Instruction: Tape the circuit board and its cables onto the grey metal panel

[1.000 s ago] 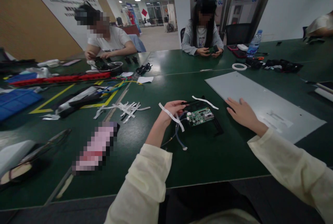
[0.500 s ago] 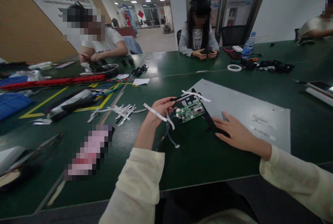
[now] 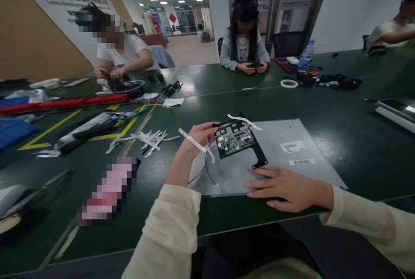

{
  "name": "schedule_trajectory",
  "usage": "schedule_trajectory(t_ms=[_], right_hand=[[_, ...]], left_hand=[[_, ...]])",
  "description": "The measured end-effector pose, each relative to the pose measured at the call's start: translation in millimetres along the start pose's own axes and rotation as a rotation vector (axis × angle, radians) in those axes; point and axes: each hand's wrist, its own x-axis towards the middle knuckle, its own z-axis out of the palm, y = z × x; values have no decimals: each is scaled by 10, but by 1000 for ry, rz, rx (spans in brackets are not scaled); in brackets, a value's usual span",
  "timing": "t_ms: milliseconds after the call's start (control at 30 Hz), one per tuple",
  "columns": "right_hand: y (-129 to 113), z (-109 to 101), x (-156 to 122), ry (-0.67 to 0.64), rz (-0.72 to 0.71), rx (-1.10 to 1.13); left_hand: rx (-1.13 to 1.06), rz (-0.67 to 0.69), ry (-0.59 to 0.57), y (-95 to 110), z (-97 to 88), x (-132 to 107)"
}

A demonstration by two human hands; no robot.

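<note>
My left hand (image 3: 198, 141) grips the left edge of a black bracket (image 3: 260, 156) between thumb and fingers. Mounted on that bracket is a green circuit board (image 3: 236, 141), with thin cables hanging from its left side. Below it lies a flat grey metal panel (image 3: 272, 136) bearing two white labels. Spread on the panel's near part, my right hand (image 3: 282, 186) rests with its fingers apart, just below the bracket's lower right end. One white tape strip (image 3: 194, 140) runs across my left hand, and another strip (image 3: 244, 122) lies over the bracket's upper edge.
A pile of white strips (image 3: 151, 140) lies left of my left hand, near a blurred-out pink object (image 3: 110, 188). A tape roll (image 3: 288, 84) and a water bottle (image 3: 305, 56) stand farther back. Two people sit across the table (image 3: 201, 89); another is at far right.
The grey panel has turned and slid left, toward me, and now lies beneath the bracket and cables. My right hand has moved left and nearer with it; my left hand keeps the bracket.
</note>
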Motion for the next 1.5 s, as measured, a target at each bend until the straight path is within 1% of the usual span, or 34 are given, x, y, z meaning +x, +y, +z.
schedule_trajectory(t_ms=[133, 200, 267, 367, 467, 500, 567, 667, 767, 833, 867, 900, 1000, 1100, 1200, 1267, 1367, 1500], right_hand=[[76, 2, 121, -48, -82, -30], [77, 40, 147, -38, -131, -76], [30, 101, 144, 6, -185, -142], [-101, 174, 109, 88, -249, -272], [-148, 143, 62, 248, -277, -376], [-114, 106, 42, 308, -260, -392], [40, 8, -7, 391, -165, -400], [412, -140, -102, 439, 61, -380], [779, -235, -173, 519, 301, -370], [966, -264, -172, 524, 399, -368], [1044, -267, -154, 512, 433, -360], [1115, -261, -125, 494, 461, -346], [1299, -184, -1, 446, 529, -268], [1431, -44, 115, 434, 590, -229], [1487, 71, 167, 431, 639, -268], [1495, 105, 168, 418, 646, -276], [1498, 107, 151, 393, 649, -276], [1509, 95, 138, 365, 659, -282]], left_hand=[[18, 6, -23, -64, -8, 11], [40, 12, -52, -105, -16, 21], [90, 21, -57, -157, -30, 44], [198, 39, -23, -249, -50, 91], [333, 73, -32, -323, -45, 124], [396, 96, -46, -338, -38, 129], [561, 175, -85, -356, -19, 133], [842, 334, -141, -357, 8, 124], [1043, 431, -124, -340, 31, 98], [1105, 466, -108, -321, 49, 73], [1117, 477, -119, -311, 59, 60], [1120, 482, -148, -301, 69, 45], [1104, 470, -300, -276, 83, 6], [1090, 449, -429, -280, 57, -25], [1134, 443, -518, -322, 6, -46], [1198, 430, -530, -362, -18, -56], [1288, 390, -496, -404, -21, -62], [1282, 375, -498, -406, -6, -49]])
